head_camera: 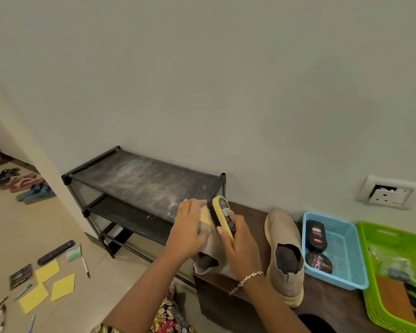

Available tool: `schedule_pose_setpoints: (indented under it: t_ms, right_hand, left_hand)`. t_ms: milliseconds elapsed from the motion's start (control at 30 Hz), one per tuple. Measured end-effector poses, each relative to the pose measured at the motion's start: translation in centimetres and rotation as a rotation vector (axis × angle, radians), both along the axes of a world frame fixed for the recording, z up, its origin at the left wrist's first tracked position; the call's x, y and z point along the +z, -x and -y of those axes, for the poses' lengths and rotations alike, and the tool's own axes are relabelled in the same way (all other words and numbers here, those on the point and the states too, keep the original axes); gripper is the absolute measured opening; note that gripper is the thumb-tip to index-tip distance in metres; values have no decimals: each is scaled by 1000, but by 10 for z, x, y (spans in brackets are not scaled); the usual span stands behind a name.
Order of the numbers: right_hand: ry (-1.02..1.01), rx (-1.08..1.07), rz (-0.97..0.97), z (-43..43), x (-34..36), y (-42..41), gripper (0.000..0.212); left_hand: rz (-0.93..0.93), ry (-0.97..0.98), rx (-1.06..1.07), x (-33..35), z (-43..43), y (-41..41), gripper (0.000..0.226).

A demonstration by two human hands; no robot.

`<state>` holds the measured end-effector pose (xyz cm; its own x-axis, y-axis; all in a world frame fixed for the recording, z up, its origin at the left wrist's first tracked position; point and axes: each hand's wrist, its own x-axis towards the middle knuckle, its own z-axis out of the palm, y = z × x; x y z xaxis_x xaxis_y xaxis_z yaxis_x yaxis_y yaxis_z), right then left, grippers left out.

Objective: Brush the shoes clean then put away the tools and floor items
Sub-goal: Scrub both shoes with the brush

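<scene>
Two beige suede boots stand on a dark wooden bench point(327, 306). My left hand point(189, 228) grips the toe end of the left boot point(211, 251), holding it tilted. My right hand point(238, 243) grips a yellow shoe brush point(222, 213), whose black bristles press against that boot's toe. The second boot point(285, 251) stands upright on the bench just to the right, untouched.
A blue basket point(346, 272) with polish bottle and tin, and a green basket point(380, 306), sit at the bench's right. A dusty black shoe rack point(139, 181) stands left. On the floor lie a remote point(55, 252), yellow notes point(47, 270), pens and cards. Sandals point(35, 193) lie far left.
</scene>
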<state>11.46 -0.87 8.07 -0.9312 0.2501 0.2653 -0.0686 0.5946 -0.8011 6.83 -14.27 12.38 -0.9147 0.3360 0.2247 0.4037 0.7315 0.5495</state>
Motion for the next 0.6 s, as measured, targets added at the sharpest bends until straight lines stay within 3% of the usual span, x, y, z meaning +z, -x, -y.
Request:
schedule_pose_setpoints:
  t_ms: [67,233,333,433,600]
  right_hand:
    - [-41,-38,149,-12,-24,-1,35]
    - [130,-254,442,-33,-57,-2,30]
    - [208,-205,254,-12,-42,-2,24]
    - [140,-34,21,10,-30,-10,24]
    - [185,-120,387,-31,-70,-10,31]
  left_hand:
    - [-43,10,42,-8,4,-2,59]
    - [-36,34,86,-11,7,-1,58]
    - [-81,75,123,-13,4,-1,52]
    - [-97,100,129,-13,6,1,50]
    - [-24,70,93,-20,26,-3,50]
